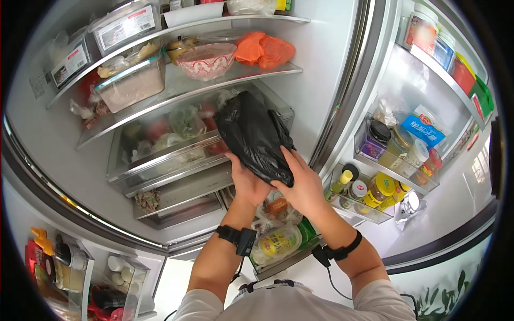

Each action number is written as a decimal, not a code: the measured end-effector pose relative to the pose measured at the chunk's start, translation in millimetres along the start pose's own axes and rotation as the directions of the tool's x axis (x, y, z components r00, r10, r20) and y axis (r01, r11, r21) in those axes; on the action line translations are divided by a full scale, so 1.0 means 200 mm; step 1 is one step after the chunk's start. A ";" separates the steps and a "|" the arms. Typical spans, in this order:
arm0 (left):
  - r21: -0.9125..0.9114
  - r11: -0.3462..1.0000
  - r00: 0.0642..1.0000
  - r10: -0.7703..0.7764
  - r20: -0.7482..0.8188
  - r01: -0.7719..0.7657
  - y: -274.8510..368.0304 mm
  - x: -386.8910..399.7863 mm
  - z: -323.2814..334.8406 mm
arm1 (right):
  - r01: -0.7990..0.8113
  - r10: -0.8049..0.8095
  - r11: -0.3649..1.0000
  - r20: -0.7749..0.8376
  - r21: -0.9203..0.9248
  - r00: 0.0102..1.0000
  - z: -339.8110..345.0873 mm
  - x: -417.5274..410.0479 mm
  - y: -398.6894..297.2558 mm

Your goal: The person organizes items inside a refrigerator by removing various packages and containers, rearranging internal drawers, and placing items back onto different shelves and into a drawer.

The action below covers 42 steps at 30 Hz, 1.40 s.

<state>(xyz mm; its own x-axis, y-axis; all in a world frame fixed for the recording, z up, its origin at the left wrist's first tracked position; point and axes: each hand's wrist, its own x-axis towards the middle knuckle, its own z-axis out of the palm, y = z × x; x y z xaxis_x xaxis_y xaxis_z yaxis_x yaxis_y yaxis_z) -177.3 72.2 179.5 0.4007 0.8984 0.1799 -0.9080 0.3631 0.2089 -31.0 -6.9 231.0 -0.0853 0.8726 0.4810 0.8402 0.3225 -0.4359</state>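
Note:
Between both hands I hold a black plastic bag [255, 136], its contents hidden. My left hand [248, 180] supports its lower left side from beneath. Fingers of my right hand [301, 180] close around its lower right edge. Behind the bag is a clear refrigerator drawer [160, 160] holding bagged produce, partly covered by the bag. Below my hands a pulled-out lower drawer [289, 265] holds several packages, among them a clear plastic pack with a yellow label [277, 242].
On the shelf above stand a red-and-white patterned bowl [207, 62], an orange plastic bag [265, 50] and a glass food container [132, 84]. Door bins [395, 172] with jars stand at right. At left, another door holds bottles and eggs [122, 277]. Leaves [447, 295] show at lower right.

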 end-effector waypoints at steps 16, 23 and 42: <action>-0.011 1.000 0.998 0.003 -0.056 -0.003 0.03 -0.39 0.03 | -0.252 0.106 0.614 0.239 0.748 0.965 -0.01 0.02 -0.04; 0.002 0.984 0.975 -0.179 -0.135 0.181 0.05 -0.54 -0.10 | -0.511 -0.028 0.557 0.630 0.655 0.776 0.14 -0.09 0.09; 0.690 0.601 0.860 0.008 -0.511 0.404 -0.07 -0.55 0.34 | -0.556 0.146 -0.476 0.685 0.681 0.714 0.13 -0.36 0.12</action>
<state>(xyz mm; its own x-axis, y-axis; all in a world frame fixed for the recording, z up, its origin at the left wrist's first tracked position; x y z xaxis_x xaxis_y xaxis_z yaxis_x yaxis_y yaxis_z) -199.7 -48.8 222.4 0.2747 0.9015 -0.3345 -0.2992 0.4107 0.8613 -18.9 -53.3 167.2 -0.3048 0.9214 -0.2411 -0.7174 -0.3886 -0.5782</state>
